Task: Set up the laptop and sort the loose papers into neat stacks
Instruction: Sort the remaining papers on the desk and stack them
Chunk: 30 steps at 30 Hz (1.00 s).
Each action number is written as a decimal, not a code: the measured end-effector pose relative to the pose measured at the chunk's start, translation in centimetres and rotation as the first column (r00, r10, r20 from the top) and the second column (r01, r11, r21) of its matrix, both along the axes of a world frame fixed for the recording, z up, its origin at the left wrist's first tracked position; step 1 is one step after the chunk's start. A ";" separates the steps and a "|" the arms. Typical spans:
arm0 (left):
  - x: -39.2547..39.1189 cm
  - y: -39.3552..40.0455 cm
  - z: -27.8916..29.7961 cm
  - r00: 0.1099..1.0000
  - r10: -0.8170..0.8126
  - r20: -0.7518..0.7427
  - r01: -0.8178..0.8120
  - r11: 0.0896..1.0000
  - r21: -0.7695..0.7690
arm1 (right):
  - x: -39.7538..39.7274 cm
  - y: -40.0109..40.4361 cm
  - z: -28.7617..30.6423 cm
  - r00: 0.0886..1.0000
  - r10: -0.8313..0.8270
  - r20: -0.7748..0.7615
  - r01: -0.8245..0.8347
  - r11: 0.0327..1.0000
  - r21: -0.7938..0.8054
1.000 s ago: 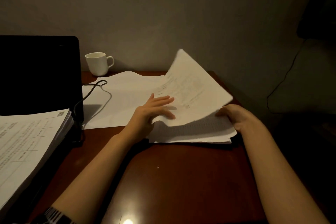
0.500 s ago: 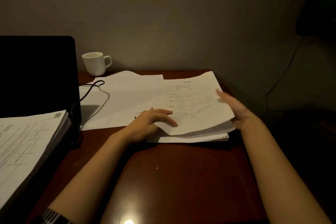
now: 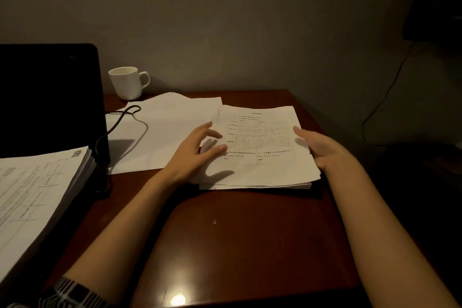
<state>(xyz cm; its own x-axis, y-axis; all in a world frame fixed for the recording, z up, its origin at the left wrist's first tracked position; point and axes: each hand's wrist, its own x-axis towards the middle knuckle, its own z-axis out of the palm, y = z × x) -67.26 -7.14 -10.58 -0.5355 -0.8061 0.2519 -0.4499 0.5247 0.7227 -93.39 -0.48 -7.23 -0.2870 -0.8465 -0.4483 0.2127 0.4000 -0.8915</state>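
Paper stack: flat on table, right of laptop; printed form on top. Left hand: at stack's left edge, fingers spread, gripping nothing. Right hand: against stack's right edge, fingers straight. Mug: behind stack, beside laptop

Dim room, plain grey wall, glossy reddish-brown wooden table, lamp glare

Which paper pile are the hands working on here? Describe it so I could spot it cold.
On the wooden table, look right of the white mug and the blank loose sheets. The stack lies flat between the left hand and the right hand; its top sheet shows a printed table.
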 end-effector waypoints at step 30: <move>0.2 0.7 0.7 0.813 0.472 0.340 -0.414 0.880 -0.232 | 2.7 -1.3 -2.6 0.872 -0.318 -0.371 0.282 0.948 -0.151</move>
